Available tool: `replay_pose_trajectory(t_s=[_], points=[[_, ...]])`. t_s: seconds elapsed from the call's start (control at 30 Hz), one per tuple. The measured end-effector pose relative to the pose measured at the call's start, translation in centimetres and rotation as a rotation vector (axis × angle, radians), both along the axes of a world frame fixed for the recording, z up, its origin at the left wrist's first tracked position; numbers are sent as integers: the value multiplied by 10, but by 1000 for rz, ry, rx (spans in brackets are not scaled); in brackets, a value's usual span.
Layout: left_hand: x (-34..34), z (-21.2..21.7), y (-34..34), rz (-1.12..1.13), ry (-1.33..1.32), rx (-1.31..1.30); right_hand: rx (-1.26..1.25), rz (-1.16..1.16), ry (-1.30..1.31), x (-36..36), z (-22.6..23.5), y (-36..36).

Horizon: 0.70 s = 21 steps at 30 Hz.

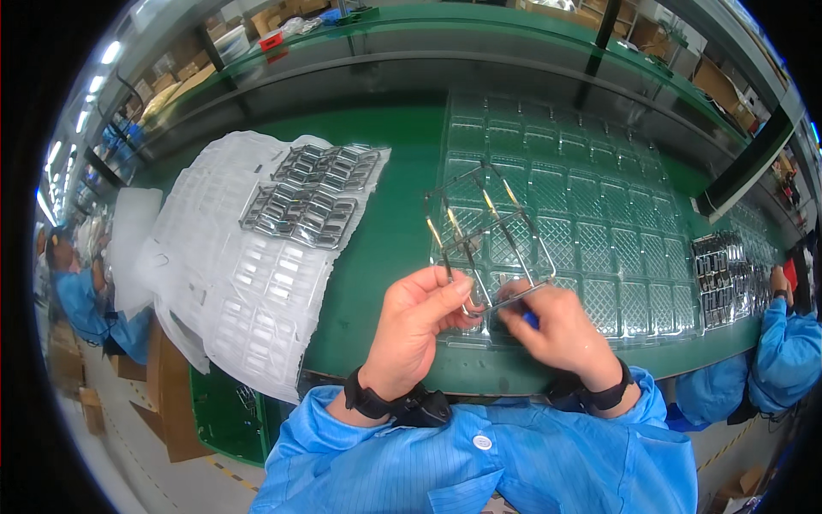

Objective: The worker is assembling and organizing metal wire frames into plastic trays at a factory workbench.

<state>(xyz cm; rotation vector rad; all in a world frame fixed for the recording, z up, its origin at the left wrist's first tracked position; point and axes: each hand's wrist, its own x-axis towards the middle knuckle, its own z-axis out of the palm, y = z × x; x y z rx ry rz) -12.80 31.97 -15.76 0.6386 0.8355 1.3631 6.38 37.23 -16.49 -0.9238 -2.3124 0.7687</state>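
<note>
A dark, shiny metal wire frame [515, 248], with several rods running across it and gold-coloured stretches on some of them, is held up between my hands. My left hand [417, 319] pinches its near left corner between thumb and fingers. At the near right corner, my right hand [556, 327] has its fingers curled in against the frame. A small blue thing [531, 319] shows by those fingers; its kind is unclear. Beneath the frame lies a large clear plastic tray [599, 257] with rows of rectangular pockets.
White foam sheeting [197, 231] on the left bears stacked metal frames [300, 214]. More metal frames [719, 278] lie right of the tray. A green bin [227, 420] stands below the green table [368, 240]. People in blue [788, 343] work at both sides.
</note>
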Motion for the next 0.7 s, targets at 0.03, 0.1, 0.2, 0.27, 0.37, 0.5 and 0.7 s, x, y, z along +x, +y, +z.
replay_pose_trajectory(t_s=[0.03, 0.1, 0.2, 0.27, 0.37, 0.5, 0.7], points=[[1, 0, 0, -24, -13, 1, 7, 33, 4, -4, 2, -2], [1, -1, 1, -51, -24, -4, 11, 60, 2, -6, 6, -5], [2, -2, 2, -100, -32, -13, -8, 82, -44, -5, 6, -4], [3, -3, 3, -123, -32, -17, 7, 130, -10, -4, 1, -3], [3, -4, 4, -130, -27, -8, 2, 158, -21, -3, 0, -1], [3, -5, 3, -135, -31, -4, 0, 162, -6, -4, 2, -3], [3, -5, 0, -129, -19, -20, -3, 155, -5, -3, 1, -6]])
